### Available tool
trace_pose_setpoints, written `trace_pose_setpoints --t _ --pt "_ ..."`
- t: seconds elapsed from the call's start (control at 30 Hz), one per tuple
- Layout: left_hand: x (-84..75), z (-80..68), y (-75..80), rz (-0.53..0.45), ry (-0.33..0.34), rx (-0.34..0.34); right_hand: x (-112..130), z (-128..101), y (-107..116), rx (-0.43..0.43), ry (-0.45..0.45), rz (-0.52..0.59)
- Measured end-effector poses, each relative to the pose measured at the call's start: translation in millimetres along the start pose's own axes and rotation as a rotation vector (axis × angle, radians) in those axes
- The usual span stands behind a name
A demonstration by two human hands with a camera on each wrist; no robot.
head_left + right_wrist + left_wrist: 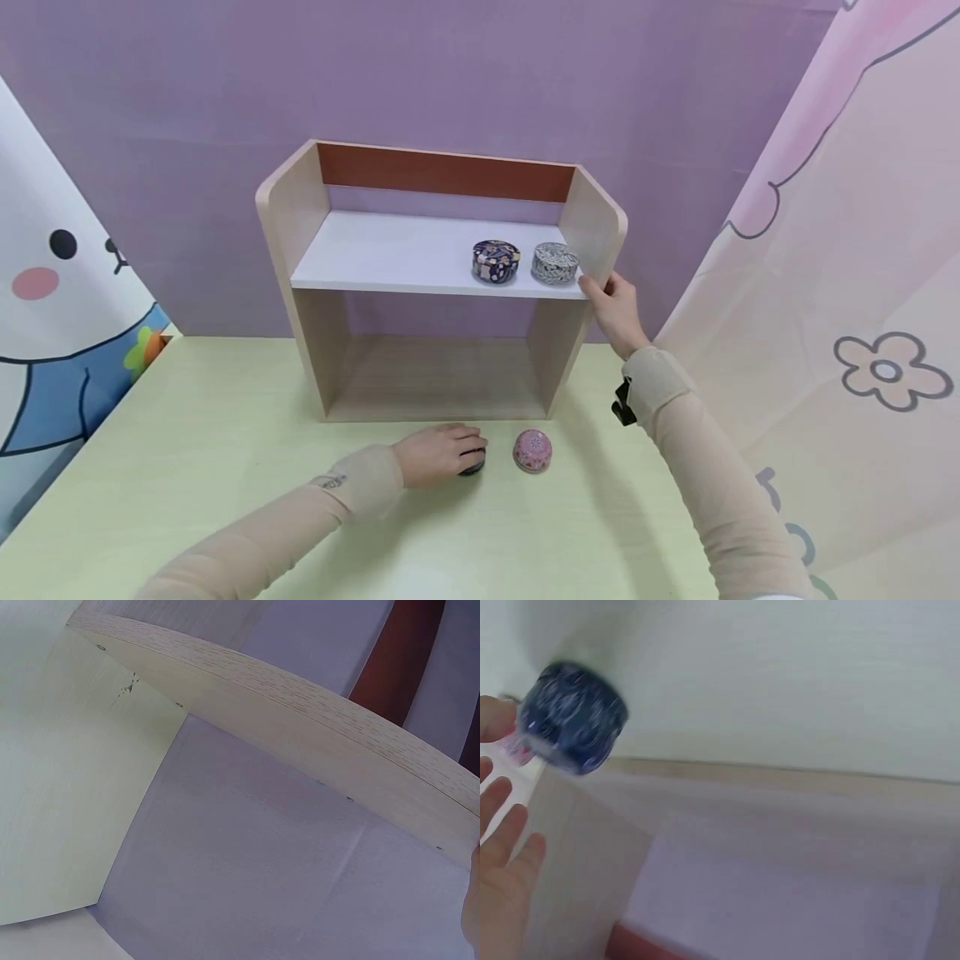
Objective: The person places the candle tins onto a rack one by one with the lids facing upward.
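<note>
Left hand [437, 452] lay over a small dark blue tin [474, 463] on the bench [187, 467], fingers curled round it; the left wrist view showed the same tin [571, 717], blurred, at the fingertips. Right hand [617, 310] held the front edge of the shelf unit's [300, 250] right side panel, thumb and fingers wrapped on the wood. Pink tin [532, 450] stood just beside the dark one, on its right, apart from it. Upper shelf carried two more tins near its right end: a dark floral tin [496, 261] and a grey patterned tin [555, 262], side by side. Step judged: grasping the dark tin while steadying the unit; the next move would call for a firm lift clear of the pink tin. Bench pale green. Backdrop: purple cloth, cartoon-printed curtains at either side.
</note>
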State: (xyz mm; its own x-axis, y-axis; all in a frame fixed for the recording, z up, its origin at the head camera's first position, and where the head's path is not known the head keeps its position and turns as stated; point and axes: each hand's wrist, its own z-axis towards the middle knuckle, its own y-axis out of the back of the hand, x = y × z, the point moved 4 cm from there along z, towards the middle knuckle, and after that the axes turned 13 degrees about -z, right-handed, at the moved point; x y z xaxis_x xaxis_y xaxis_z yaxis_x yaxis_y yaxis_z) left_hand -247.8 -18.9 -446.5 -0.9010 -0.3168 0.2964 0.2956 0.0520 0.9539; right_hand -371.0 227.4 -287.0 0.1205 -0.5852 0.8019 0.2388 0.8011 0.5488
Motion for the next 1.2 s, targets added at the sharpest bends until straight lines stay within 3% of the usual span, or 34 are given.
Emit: trace_pose_setpoints --t 0.33,0.63,0.87,1.2 --pt "1.1 8.1 -25.4 -0.064 0.052 0.127 -1 1 0 -0.005 0.003 0.011" --pt "-2.4 17.5 -36.5 0.008 0.059 0.242 -3 1 0 -0.001 0.0 0.018" --pt "-0.5 21.6 -46.4 0.034 0.096 0.25 0 1 -1 0.0 -0.004 0.038" --pt "0.2 25.2 -56.9 0.112 0.092 0.264 0 0 -1 -0.008 -0.013 0.032"
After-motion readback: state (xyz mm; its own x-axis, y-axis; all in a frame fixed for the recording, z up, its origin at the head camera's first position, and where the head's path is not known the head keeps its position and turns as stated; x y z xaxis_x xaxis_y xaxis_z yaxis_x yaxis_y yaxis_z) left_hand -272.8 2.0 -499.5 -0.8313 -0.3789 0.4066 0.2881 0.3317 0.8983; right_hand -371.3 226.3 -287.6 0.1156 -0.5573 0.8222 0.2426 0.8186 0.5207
